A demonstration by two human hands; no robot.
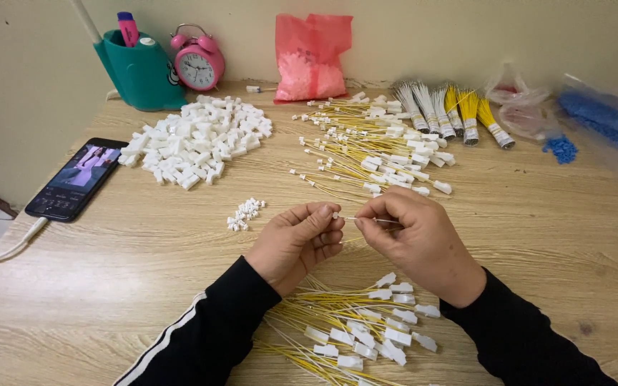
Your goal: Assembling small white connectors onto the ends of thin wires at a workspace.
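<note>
A thin wire (366, 219) is pinched between thumb and forefinger of the right hand (416, 239), fingers curled tight around it. Its long axis runs roughly level, left-right, with the free tip pointed at the left hand (296, 239). A small white connector piece (335, 214) is pinched at the fingertips of the left hand, right at the wire tip; touching or just short of it cannot be told. Gap between the two hands is minimal, and both are equally close to the joint, which sits midway between them. Directly below the hands, toward the body, a bundle of yellow wires with white housings (355, 332) is fanned out on the wooden table (538, 236). Just left of the left hand and slightly beyond it, a small cluster of tiny white pieces (244, 213) is laid out. Further out ahead, a spread of yellow wires with white ends (370, 146) is seen, and ahead-left a large heap of white plastic housings (198, 139). Ahead-right, bound wire bundles (452, 111) are lined up, with blue beads in clear bags (602, 125) beyond them. Far left, a phone (76, 179) is lying on charge. At the back wall, a teal holder (134, 71), a pink alarm clock (197, 63) and a pink bag (311, 57) are stood.
</note>
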